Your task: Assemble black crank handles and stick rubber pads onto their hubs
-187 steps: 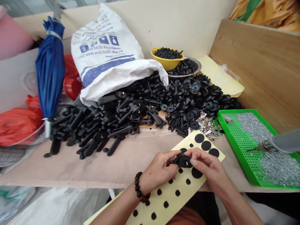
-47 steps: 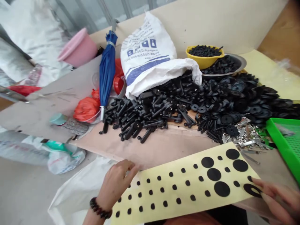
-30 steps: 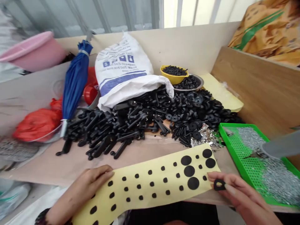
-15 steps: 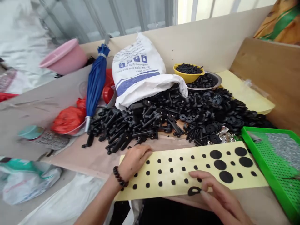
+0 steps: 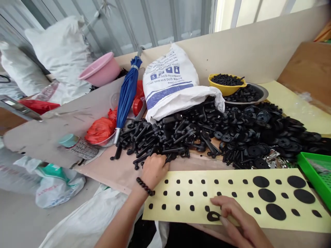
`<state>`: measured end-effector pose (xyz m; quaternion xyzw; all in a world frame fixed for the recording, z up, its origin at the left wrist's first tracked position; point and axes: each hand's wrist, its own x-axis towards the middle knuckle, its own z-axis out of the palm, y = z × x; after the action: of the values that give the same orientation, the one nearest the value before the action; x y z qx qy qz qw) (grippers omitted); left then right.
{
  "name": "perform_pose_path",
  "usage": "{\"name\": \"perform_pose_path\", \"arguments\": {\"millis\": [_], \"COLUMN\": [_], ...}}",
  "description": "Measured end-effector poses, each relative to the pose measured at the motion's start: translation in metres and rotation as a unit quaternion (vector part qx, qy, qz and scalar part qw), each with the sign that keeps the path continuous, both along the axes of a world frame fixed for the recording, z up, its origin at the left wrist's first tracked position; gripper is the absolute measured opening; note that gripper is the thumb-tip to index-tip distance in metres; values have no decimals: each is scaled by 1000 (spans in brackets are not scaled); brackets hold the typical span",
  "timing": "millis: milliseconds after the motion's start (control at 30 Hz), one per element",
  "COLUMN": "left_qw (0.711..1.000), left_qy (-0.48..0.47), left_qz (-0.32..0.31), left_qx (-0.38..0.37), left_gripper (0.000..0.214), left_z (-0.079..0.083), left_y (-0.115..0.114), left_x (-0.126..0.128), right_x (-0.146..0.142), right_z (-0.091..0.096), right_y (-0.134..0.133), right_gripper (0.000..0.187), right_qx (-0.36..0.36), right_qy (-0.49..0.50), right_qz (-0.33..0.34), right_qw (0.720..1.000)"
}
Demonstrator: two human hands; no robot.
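My right hand [image 5: 239,217] pinches a black adhesive ring [image 5: 213,216] between thumb and fingers, over the lower edge of a pale yellow backing sheet [image 5: 186,213]. Small black pads in rows and several large black discs [image 5: 276,212] stick to this sheet. My left hand [image 5: 154,168], with a beaded bracelet at the wrist, is at the near edge of a pile of black plastic crank handles [image 5: 178,131]. Its fingers are curled and partly hidden; a black handle lies by the fingertips, but whether they grip it is unclear.
Behind the handles lies a white woven sack [image 5: 170,79], with a blue umbrella [image 5: 127,93] to its left. A yellow bowl [image 5: 227,90] of black parts sits in a metal basin. Black round pieces [image 5: 279,131] lie heaped at right, near a green tray [image 5: 314,172].
My left hand has moved from the sheet's upper left edge forward to the pile of handles. My right hand still holds the ring. The view has swung left.
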<state>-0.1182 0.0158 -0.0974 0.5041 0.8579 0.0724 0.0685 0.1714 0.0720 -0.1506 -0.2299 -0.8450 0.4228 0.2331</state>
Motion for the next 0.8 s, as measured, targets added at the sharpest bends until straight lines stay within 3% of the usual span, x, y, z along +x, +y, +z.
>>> {"name": "perform_pose_path", "arguments": {"millis": [167,267,367,500,600,700,800], "left_qw": [988,946,869,831,831,830,781], "left_qy": [-146,-310,-481,-548,-545,-543,-616], "left_qz": [-16,-13,-18,-63,-100,-124,-106], "left_qx": [42,94,114,74,48,29,0], "left_gripper": [27,31,38,48,48,43,44], "left_z": [22,26,14,-11,-23,-26,-24], "left_y": [0,-5,-9,-5,2,9,14], "left_x": [-16,-1,35,81,99,107,111], "right_x": [0,3,5,2,0,2,7], "right_z": [-2,-8,-12,-3,6,9,6], "right_y": [-1,2,10,18,18,16,18], "right_gripper": [22,16,22,23,20,20,20], "right_qx": [-91,-209,-335,-453,-482,-477,-471], "right_qy": [-8,12,88,165,187,193,191], "right_qz": [-11,-46,-104,-136,-130,-122,-117], "right_qw": [996,977,933,866,846,848,853]}}
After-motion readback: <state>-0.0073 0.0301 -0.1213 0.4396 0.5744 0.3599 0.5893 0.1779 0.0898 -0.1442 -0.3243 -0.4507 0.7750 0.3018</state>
